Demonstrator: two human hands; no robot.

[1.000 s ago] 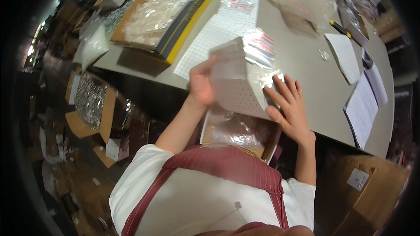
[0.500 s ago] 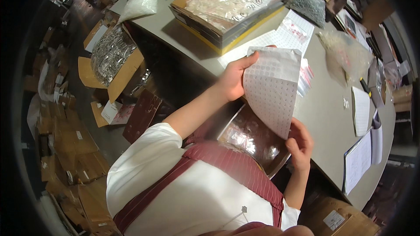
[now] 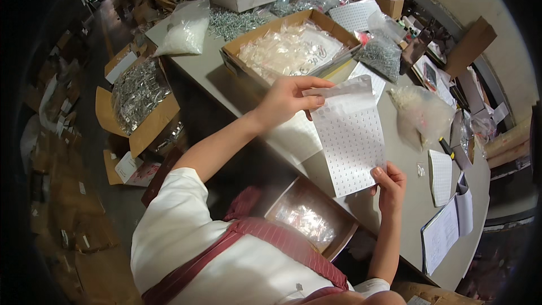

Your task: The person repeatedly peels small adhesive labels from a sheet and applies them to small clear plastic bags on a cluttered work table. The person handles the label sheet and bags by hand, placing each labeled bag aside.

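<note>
Both hands hold up a white sheet of small round stickers [image 3: 351, 146], printed with rows of tiny marks. My left hand [image 3: 288, 101] pinches the upper left edge, thumb on the front. At the lower right edge my right hand [image 3: 389, 185] grips the sheet between thumb and fingers. The upper strip of the sheet is paler and slightly curled. Below the sheet, close to my body, an open carton [image 3: 339, 231] contains clear plastic packets [image 3: 305, 220]. More white paper lies on the table behind the sheet.
A larger carton of small clear bags [image 3: 234, 59] stands beyond my left hand. On the table [image 3: 403, 231] are loose screws [image 3: 234, 22], a bag of white pieces [image 3: 186, 28], a bag of screws [image 3: 379, 56] and a notebook [image 3: 443, 237]. An open box of metal parts [image 3: 141, 93] stands left.
The sheet has flattened out from a curled, folded shape and moved slightly down and left. My left hand has shifted left and lower; my right hand now pinches the sheet's lower right edge.
</note>
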